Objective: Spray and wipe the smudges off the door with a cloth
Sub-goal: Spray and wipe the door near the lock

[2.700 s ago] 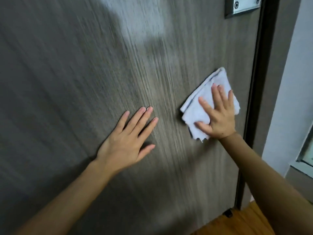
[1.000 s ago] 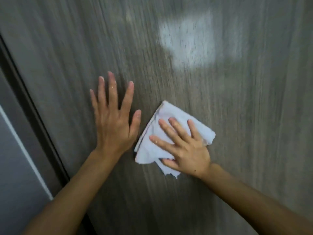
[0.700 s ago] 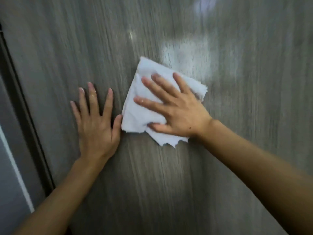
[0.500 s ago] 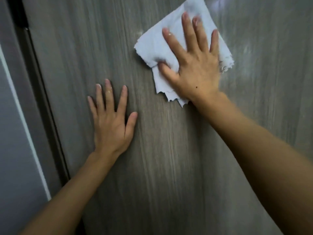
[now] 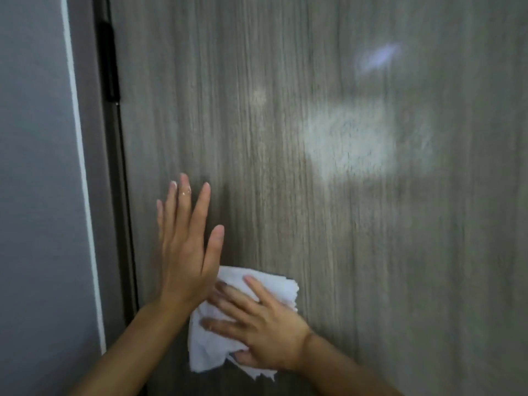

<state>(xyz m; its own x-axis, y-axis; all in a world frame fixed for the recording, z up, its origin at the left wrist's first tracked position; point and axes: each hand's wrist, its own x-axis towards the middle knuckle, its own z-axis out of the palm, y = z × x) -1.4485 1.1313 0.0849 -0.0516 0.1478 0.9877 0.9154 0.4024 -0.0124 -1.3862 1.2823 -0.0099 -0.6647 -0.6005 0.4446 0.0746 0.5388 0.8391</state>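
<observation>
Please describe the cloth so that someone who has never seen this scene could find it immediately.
Start from the grey wood-grain door that fills most of the view. Go down to its lower left part, near the dark frame edge, where two bare hands meet. The cloth is the crumpled white piece pressed flat under the right hand, the only white fabric there.

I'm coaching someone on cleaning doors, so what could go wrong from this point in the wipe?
1. The right hand presses the cloth low near the hinge edge, right beside the left hand; they may get in each other's way.
2. A pale patch on the door lies well above the cloth; whether glare or smudge, it could be missed.
3. The cloth looks bunched and frayed, so it may wipe unevenly.
</observation>
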